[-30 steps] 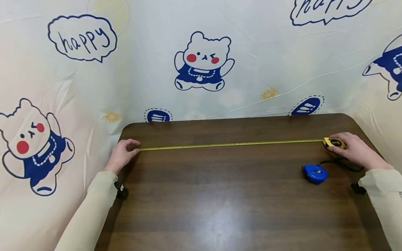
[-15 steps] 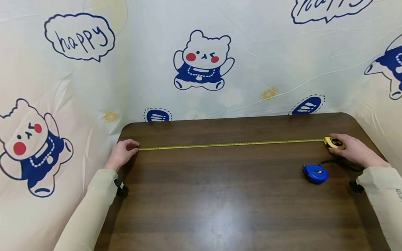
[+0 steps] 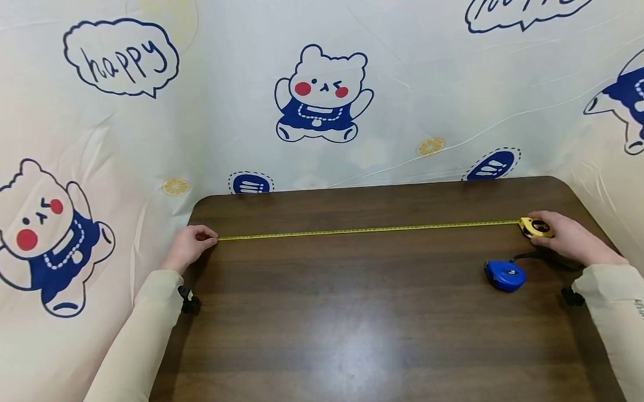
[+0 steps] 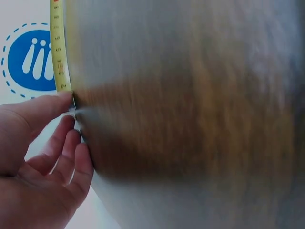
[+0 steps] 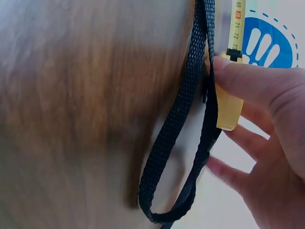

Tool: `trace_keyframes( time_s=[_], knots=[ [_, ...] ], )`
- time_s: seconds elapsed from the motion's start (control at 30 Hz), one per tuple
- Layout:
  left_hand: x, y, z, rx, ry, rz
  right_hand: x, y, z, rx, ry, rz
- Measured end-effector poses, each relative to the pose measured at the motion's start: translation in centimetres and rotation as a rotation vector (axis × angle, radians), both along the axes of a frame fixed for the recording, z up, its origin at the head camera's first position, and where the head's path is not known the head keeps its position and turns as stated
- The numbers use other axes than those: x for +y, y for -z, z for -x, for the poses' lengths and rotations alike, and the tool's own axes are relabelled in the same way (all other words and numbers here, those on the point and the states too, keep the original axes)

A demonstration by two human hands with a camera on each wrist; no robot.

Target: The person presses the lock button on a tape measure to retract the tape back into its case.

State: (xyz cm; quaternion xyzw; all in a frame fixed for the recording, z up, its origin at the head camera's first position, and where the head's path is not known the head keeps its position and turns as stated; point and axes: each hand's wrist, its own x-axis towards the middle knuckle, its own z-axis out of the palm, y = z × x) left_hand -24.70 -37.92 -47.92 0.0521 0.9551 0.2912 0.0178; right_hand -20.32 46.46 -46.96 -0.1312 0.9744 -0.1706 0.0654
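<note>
A yellow tape measure (image 3: 536,227) is at the far right of the dark wooden table, its case gripped by my right hand (image 3: 566,235). Its yellow blade (image 3: 368,230) runs straight across the back of the table to my left hand (image 3: 187,246), whose thumb and index finger pinch the end. In the left wrist view the low numbers of the blade (image 4: 58,47) show beside the thumb; the very tip is hidden. Numbers in the low seventies show on the blade (image 5: 236,28) at the case mouth in the right wrist view.
A blue tape measure (image 3: 505,275) lies in front of the yellow one. Its black wrist strap (image 5: 176,124) loops toward my right wrist. The table (image 3: 351,322) meets a printed cloth (image 3: 404,97) at the back and sides.
My left hand has shifted slightly left with the blade end, and its index finger has come down closer to the thumb. The right hand and the blue tape measure stay about where they were.
</note>
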Motion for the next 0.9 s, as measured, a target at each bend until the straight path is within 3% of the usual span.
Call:
trace_keyframes(
  time_s=[0.2, 0.4, 0.57, 0.9],
  knots=[
    [-0.6, 0.3, 0.1, -0.013, 0.005, 0.008, 0.2, 0.3, -0.4, 0.114, -0.070, 0.053],
    [-0.9, 0.4, 0.1, 0.038, 0.021, -0.019, 0.5, 0.4, -1.1, 0.251, -0.077, 0.088],
    [-1.1, 0.4, 0.1, 0.075, 0.032, -0.053, 0.6, 0.0, -1.4, 0.256, -0.088, 0.102],
    [-1.4, -0.6, -0.6, 0.049, 0.044, -0.107, 1.1, -0.6, -1.9, 0.267, -0.146, 0.066]
  ],
)
